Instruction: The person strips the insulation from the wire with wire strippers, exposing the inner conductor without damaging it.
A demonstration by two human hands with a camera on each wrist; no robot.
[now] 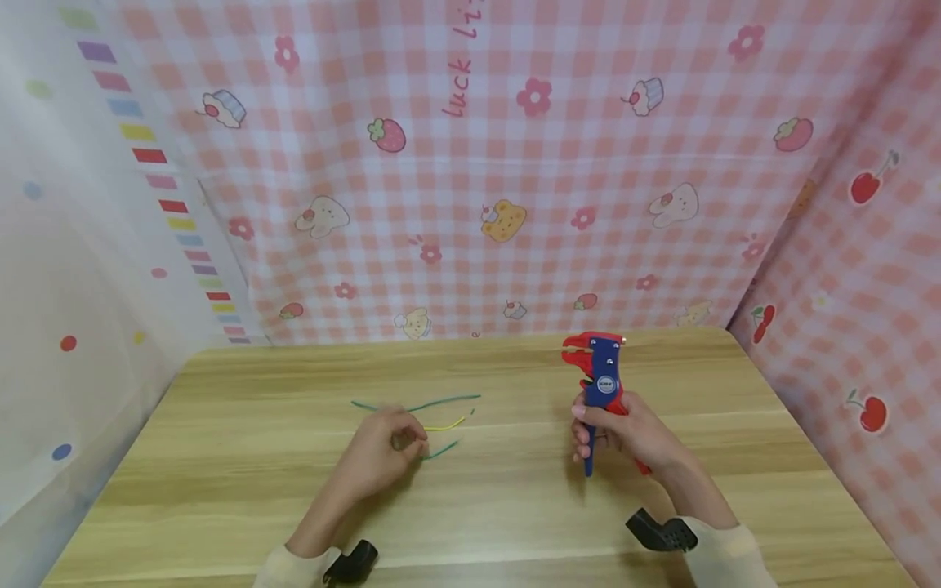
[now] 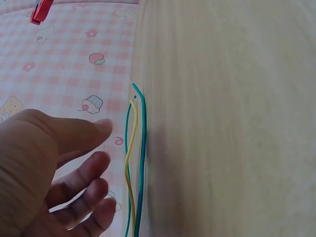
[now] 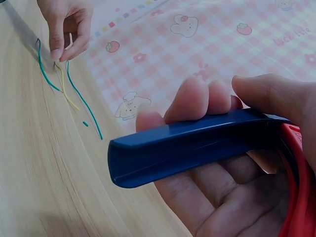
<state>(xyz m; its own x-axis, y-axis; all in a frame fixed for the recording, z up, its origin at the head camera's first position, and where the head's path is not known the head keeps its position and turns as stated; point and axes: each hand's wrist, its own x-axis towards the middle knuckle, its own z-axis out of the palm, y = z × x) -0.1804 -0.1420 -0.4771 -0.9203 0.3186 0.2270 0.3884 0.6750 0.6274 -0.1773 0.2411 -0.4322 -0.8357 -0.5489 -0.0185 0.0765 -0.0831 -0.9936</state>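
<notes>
My right hand (image 1: 632, 429) grips a wire stripper (image 1: 605, 367) with blue and red handles, its red head raised and pointing left. The blue handle (image 3: 192, 145) crosses the right wrist view, with fingers wrapped round it. Over the left part of the table is my left hand (image 1: 385, 449), fingers loosely bent, with a gap between thumb and fingertips in the left wrist view. Just by its fingertips lie a yellow wire (image 1: 444, 426) and a short green wire (image 1: 443, 450). Behind the hand stretches a longer green wire (image 1: 444, 400), partly hidden by it.
A tiny green wire piece (image 1: 473, 412) lies right of the yellow wire. The wooden table (image 1: 515, 523) ends at a pink checked cloth (image 1: 456, 269) at the back. Patterned cloths also hang at the left and right sides.
</notes>
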